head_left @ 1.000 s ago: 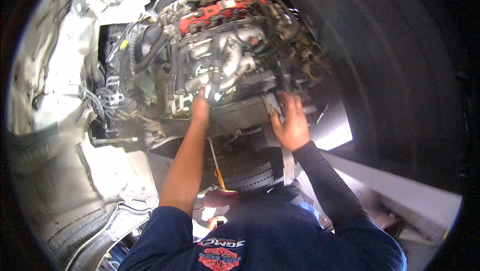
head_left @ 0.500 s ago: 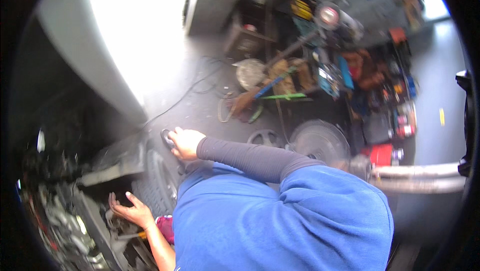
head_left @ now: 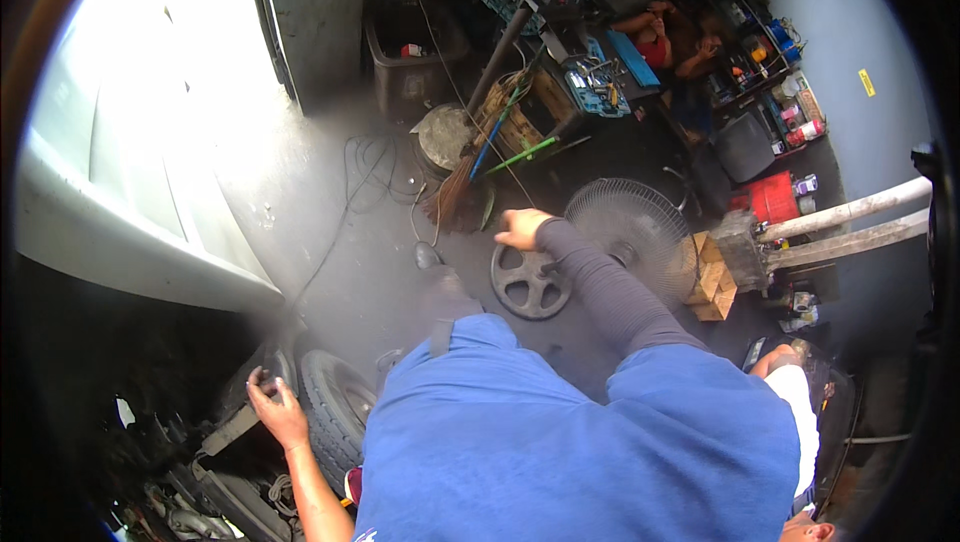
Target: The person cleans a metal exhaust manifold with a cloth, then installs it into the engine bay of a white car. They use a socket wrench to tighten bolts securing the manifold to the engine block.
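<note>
Fingers (head_left: 262, 389) of the left hand (head_left: 275, 412) curl over the top edge of a dark metal part (head_left: 228, 430) at the lower left, gripping it; the part's long axis slants from lower left up to the hand, just beside a tyre (head_left: 335, 412). Blue-trousered legs (head_left: 560, 432) fill the lower middle. Farther out, the right hand (head_left: 522, 229), on a dark-sleeved arm, hangs loosely curled and holds nothing, above a dark spoked wheel (head_left: 530, 284) lying flat on the floor (head_left: 330, 242). Beyond it stands a round fan (head_left: 632, 227), with stacked wooden blocks (head_left: 708, 277) to its right. Farther still, a wooden crate (head_left: 520, 117) holds broom handles, an open blue tool case (head_left: 595, 82) holds sockets, and a dark bin (head_left: 410, 77) stands by the wall. A red box (head_left: 768, 200) sits at right; a small yellow label (head_left: 866, 83) marks the far wall.
</note>
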